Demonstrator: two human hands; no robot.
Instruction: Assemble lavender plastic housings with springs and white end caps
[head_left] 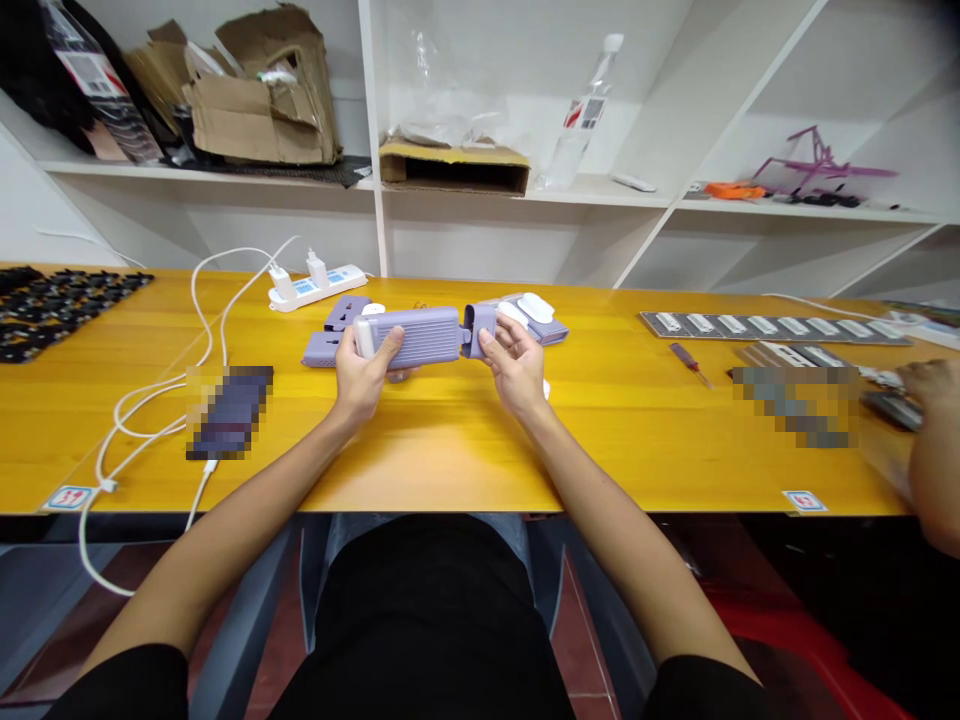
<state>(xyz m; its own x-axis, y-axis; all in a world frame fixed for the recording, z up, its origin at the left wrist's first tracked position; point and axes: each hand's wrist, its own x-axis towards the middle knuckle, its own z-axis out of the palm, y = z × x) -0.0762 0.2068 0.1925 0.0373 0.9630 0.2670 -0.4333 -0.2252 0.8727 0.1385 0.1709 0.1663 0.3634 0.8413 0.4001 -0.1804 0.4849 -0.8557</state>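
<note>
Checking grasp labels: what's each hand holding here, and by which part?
Left hand grips the ribbed purple case at its left end. Right hand pinches the small purple end cap at the case's right end.

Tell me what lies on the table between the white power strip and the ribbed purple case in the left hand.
Head view: a smaller purple case lies between power strip and ribbed purple case.

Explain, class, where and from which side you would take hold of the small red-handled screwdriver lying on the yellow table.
Take the small red-handled screwdriver by its handle, the thicker far end, coming from above. It lies flat on the yellow table, pointing near-right, with bare wood around it, so a pinch across the handle looks easiest; the thin shaft would probably slip.
</note>
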